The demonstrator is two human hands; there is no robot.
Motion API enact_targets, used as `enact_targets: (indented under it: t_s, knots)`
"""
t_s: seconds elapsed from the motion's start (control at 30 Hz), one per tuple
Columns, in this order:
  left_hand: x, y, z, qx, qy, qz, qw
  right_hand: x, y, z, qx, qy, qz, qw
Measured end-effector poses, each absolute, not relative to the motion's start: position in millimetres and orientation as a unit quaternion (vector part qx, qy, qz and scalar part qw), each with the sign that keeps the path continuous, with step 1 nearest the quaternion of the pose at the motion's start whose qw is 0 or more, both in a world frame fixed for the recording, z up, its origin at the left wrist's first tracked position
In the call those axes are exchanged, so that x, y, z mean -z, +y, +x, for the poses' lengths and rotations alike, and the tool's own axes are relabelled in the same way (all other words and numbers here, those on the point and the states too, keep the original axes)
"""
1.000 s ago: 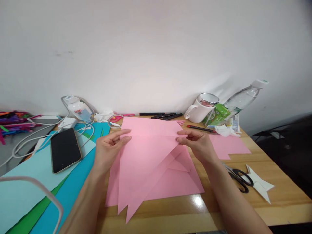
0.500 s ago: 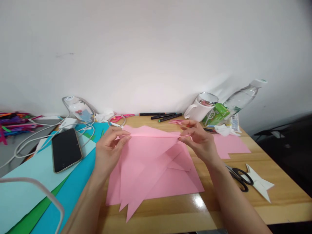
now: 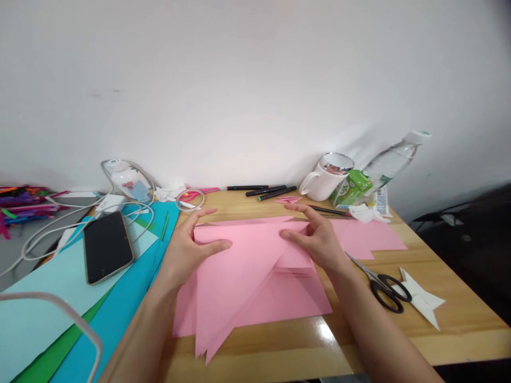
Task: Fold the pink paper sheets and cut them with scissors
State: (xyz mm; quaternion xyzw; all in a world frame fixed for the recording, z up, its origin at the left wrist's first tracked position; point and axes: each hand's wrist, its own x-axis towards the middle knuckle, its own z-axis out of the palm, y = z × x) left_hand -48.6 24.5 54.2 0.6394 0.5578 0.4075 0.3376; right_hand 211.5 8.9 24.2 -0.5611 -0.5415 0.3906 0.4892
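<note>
Creasing looks to be the step in hand: the folded pink paper (image 3: 243,266) lies flat on the wooden surface (image 3: 359,340), to the right of the phone (image 3: 107,246). Both hands are spread and unclenched, gripping nothing. The left hand (image 3: 191,247) presses the upper corner nearer the phone, and the right hand (image 3: 315,239) presses the corner farther from it, thumbs on top. A sharp fold calls for even fingertip pressure along that top edge, without letting the layers slip.

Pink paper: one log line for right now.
left hand: thumb on pink paper | right hand: pressing its top fold | scissors: untouched on table
</note>
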Motion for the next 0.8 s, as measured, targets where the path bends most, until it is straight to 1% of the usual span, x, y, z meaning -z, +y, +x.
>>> enact_targets:
  t_s: [0.1,0.2,0.27,0.37,0.43,0.6,0.63,0.7,0.8]
  knots:
    - [-52,28,-57,-0.302,0.547,0.698,0.350,-20,11,214,-0.456,-0.525,-0.550,0.462]
    - [-52,29,-68,-0.196,0.533,0.736,0.369,-18,11,214,-0.469,-0.532,-0.556,0.434]
    - [-54,30,-75,-0.158,0.518,0.743,0.393,-17,10,213,-0.486,-0.520,-0.558,0.428]
    - [-62,34,-78,-0.132,0.453,0.760,0.447,-18,9,210,-0.538,-0.461,-0.543,0.450]
    - [-68,38,-72,-0.115,0.409,0.777,0.464,-18,9,207,-0.557,-0.441,-0.537,0.455]
    - [-69,40,-36,-0.073,0.379,0.780,0.492,-14,8,198,-0.557,-0.511,-0.518,0.400]
    - [-66,39,-29,-0.061,0.372,0.784,0.493,-14,7,196,-0.558,-0.523,-0.508,0.397]
    - [-60,37,-18,-0.076,0.379,0.791,0.475,-15,6,194,-0.562,-0.529,-0.492,0.403]
    - [-54,35,-13,-0.096,0.394,0.786,0.466,-17,6,194,-0.563,-0.504,-0.495,0.428]
